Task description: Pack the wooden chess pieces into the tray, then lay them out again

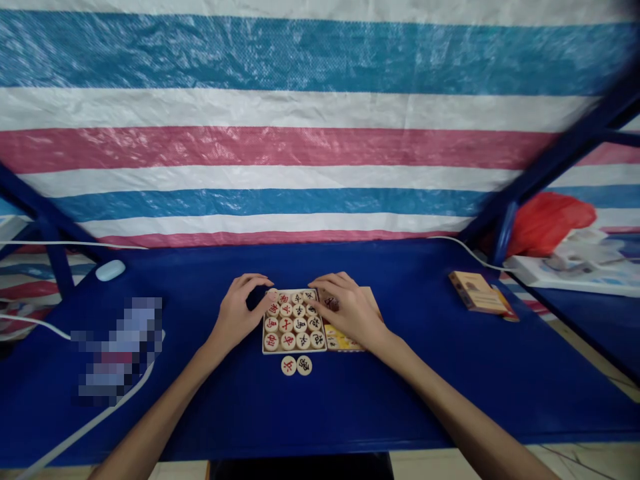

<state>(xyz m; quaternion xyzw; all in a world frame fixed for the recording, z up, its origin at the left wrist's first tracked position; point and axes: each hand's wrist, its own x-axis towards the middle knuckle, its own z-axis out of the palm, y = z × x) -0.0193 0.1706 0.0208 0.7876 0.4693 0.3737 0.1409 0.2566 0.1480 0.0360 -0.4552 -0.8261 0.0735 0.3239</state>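
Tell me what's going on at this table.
A person's bare left hand and right hand are at the far corners of a shallow, white-rimmed tray of round, pale pieces with red or black characters. Whether they grip anything is unclear. Two matching loose discs lie on the dark blue table, on the person's side of the tray.

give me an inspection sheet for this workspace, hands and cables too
Surface: blue tabletop
Job's things: xiangqi pieces in a white tray; two loose pieces in front; printed cardboard beside
Clutter: white mouse, small cardboard box, pixelated object, unidentifiable
Hands: left hand at the tray's back-left corner, right hand over its right edge; both loosely spread
Cables: white cable at left, another cable at back right
Surroundings: striped tarp behind, blue frame, red plastic bag
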